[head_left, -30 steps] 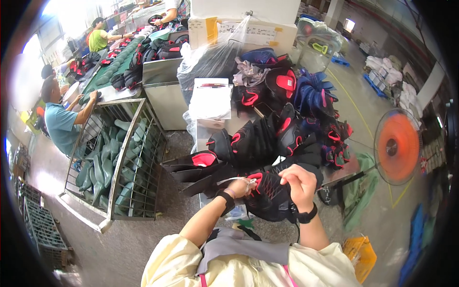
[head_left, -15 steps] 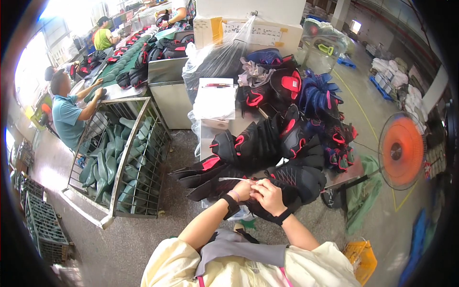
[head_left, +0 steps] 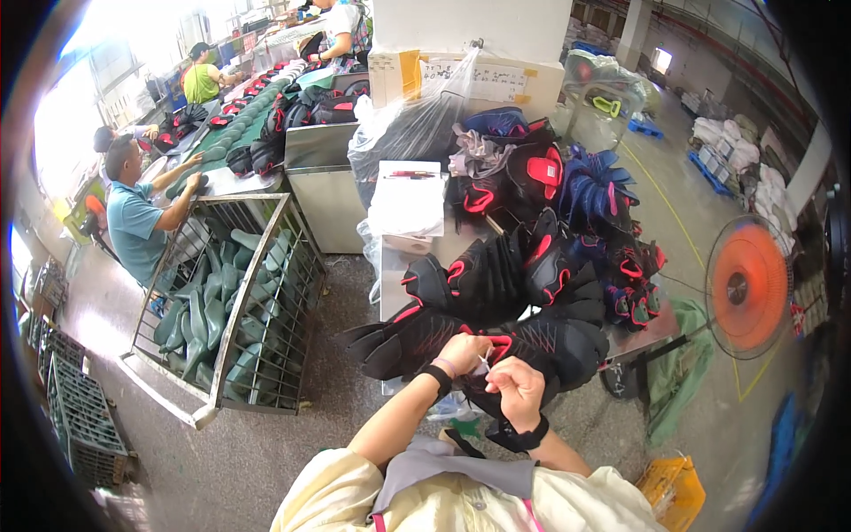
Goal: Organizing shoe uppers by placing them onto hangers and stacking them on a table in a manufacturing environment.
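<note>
Over the front of a bundle of black shoe uppers (head_left: 412, 332) with red trim, my two hands work close together. A thin white string (head_left: 487, 362) runs between them. My left hand (head_left: 461, 353) is closed, fingertips pinched on the string, next to the red lining of one upper. Just right of it and nearer to me, my right hand (head_left: 517, 388) is curled shut at the string's other end. More black uppers (head_left: 554, 341) fan out beside and beyond my hands, and a row of them (head_left: 483, 279) stands behind.
A metal cage cart (head_left: 232, 310) full of green shoe lasts stands left. Paper with pens (head_left: 408, 199) and blue uppers (head_left: 596, 182) lie farther back on the table. An orange fan (head_left: 740, 275) stands right, a yellow crate (head_left: 671, 488) lower right. A co-worker in blue (head_left: 137, 217) handles lasts at left.
My right hand has come away from my left, toward me and to the right, and the string now shows between them. The strand that stuck out left of my left hand is no longer visible.
</note>
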Motion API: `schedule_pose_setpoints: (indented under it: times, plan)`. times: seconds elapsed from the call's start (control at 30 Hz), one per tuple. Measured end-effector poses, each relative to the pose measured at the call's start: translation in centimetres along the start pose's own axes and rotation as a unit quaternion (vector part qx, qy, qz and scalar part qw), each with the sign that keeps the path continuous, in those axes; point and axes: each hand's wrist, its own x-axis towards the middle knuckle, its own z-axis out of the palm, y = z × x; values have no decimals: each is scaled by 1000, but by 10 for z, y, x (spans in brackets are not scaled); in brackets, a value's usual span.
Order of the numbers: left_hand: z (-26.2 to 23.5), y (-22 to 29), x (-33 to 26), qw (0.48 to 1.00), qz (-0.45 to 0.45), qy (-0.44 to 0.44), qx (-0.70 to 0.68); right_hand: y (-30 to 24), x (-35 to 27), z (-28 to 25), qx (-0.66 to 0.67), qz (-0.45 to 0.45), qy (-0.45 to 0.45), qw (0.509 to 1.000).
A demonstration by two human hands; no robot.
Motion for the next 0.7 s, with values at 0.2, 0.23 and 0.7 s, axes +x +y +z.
schedule_pose_setpoints:
  times: [0.2, 0.23, 0.7]
  plan:
    - [-8, 2, -1, 998, 20, 16, -65, -12, -7, -3, -88, -105, -134, 981]
    - [-7, 0, -3, 992, 3, 42, -121, -12, -6, -2, -84, -133, -164, 974]
    - [-26, 23, -14, 990, -72, 92, -75, 93, 1, 5, -299, 23, -12, 954]
